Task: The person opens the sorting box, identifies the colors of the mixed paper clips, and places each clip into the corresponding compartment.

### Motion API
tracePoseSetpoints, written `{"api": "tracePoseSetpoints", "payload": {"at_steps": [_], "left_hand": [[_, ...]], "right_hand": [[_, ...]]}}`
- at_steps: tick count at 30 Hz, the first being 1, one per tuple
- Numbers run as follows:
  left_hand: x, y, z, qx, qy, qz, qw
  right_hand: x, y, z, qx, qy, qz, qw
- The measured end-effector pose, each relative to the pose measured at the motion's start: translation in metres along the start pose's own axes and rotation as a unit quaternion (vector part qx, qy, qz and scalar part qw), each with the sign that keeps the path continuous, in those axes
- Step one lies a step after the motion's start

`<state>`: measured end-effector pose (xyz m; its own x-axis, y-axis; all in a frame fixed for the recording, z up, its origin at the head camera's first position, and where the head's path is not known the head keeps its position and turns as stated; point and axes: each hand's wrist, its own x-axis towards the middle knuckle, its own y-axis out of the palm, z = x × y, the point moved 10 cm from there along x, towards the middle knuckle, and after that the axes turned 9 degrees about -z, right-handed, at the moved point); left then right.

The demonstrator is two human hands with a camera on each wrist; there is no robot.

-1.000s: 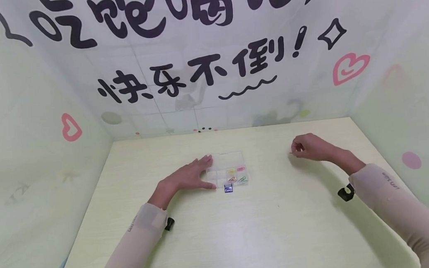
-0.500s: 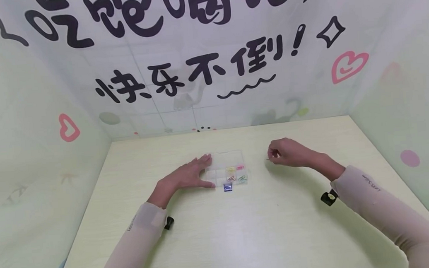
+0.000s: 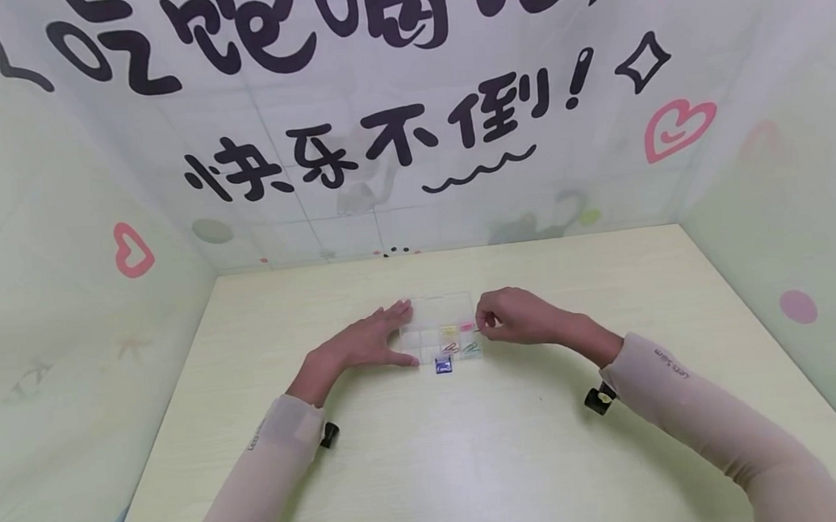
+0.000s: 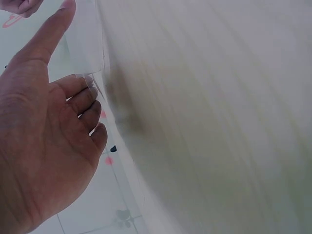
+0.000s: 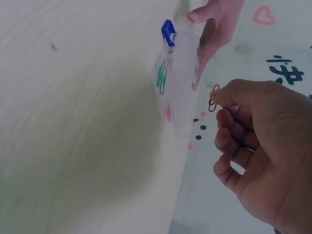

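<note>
Left hand (image 3: pixel 365 344) flat, fingers straight, on the box (image 3: pixel 443 334) so it stays put; right hand (image 3: pixel 513 319) pinching a red clip (image 5: pixel 213 99) just over it.

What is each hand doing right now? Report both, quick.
Left hand: open, fingers flat against the clear compartment box.
Right hand: pinching a red paper clip beside the box.

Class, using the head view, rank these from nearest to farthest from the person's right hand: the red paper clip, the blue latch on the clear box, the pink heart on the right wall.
1. Red paper clip: pinched in the right hand.
2. Blue latch: box's near edge, left of the hand.
3. Pink heart: high on the back wall, far right.
</note>
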<state>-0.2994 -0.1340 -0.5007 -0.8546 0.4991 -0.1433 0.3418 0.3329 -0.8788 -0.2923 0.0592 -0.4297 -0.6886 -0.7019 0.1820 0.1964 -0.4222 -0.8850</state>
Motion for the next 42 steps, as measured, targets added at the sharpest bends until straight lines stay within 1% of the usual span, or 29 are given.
{"api": "tracePoseSetpoints", "payload": {"at_steps": [6, 13, 21, 26, 34, 38, 42], "left_hand": [[0.0, -0.001, 0.0, -0.001, -0.003, -0.002, 1.0], [0.0, 0.0, 0.0, -0.002, -0.004, -0.002, 1.0], [0.002, 0.002, 0.001, 0.004, -0.005, -0.005, 1.0], [0.003, 0.002, 0.002, 0.011, -0.002, -0.008, 0.9999], [0.002, 0.001, 0.002, 0.013, -0.001, -0.009, 0.9999], [0.001, 0.0, 0.0, 0.013, 0.004, -0.013, 0.9998], [-0.001, -0.001, -0.001, 0.017, 0.01, -0.015, 0.9997]], "right_hand": [[0.01, 0.017, 0.014, 0.004, -0.014, 0.004, 1.0], [0.018, 0.033, 0.018, -0.003, 0.003, 0.013, 1.0], [0.022, 0.043, 0.019, -0.004, 0.016, 0.02, 1.0], [0.023, 0.048, 0.019, -0.007, 0.016, 0.02, 1.0], [0.021, 0.045, 0.016, -0.01, 0.021, 0.005, 1.0], [0.016, 0.036, 0.009, -0.01, 0.023, -0.011, 1.0], [0.007, 0.022, -0.004, -0.024, 0.031, -0.037, 0.999]]}}
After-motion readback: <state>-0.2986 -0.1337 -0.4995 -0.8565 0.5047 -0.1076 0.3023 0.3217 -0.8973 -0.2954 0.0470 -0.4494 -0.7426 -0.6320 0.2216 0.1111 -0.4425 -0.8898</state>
